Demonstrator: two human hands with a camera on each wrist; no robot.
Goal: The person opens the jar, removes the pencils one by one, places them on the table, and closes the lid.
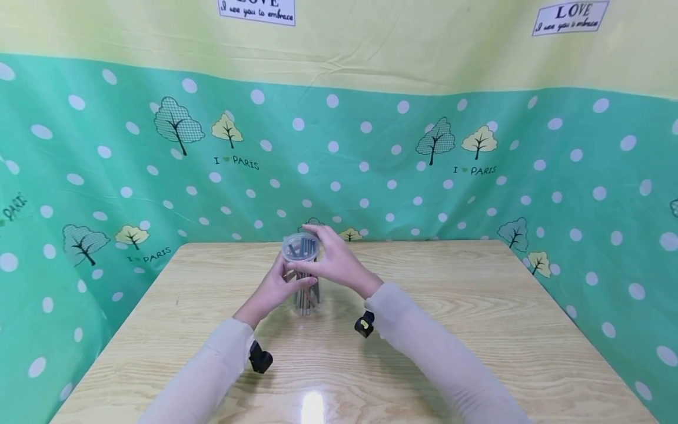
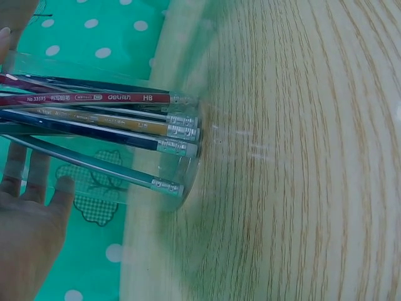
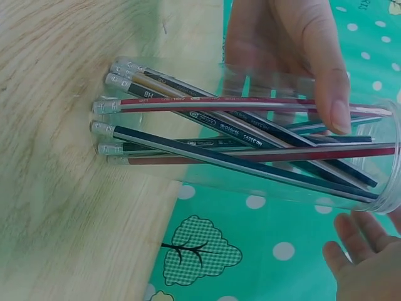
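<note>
A clear plastic jar (image 3: 207, 76) full of pencils (image 2: 125, 98) stands upright near the far side of the table. Its round clear lid (image 1: 301, 247) shows at the top in the head view. My left hand (image 1: 272, 291) grips the jar's body, thumb on the near side and fingers behind. Across the top, my right hand (image 1: 336, 262) holds the lid's edge between thumb and fingers. Red, black and gold pencils lean inside with their silver ends down. In the right wrist view the left thumb (image 3: 335, 106) presses on the wall, while the lid is partly cut off.
The light wood table (image 1: 450, 330) reaches out on both sides of the jar. Behind it hangs a green and yellow cloth (image 1: 365, 153) with dots and trees. Each wrist carries a small black camera (image 1: 259, 357).
</note>
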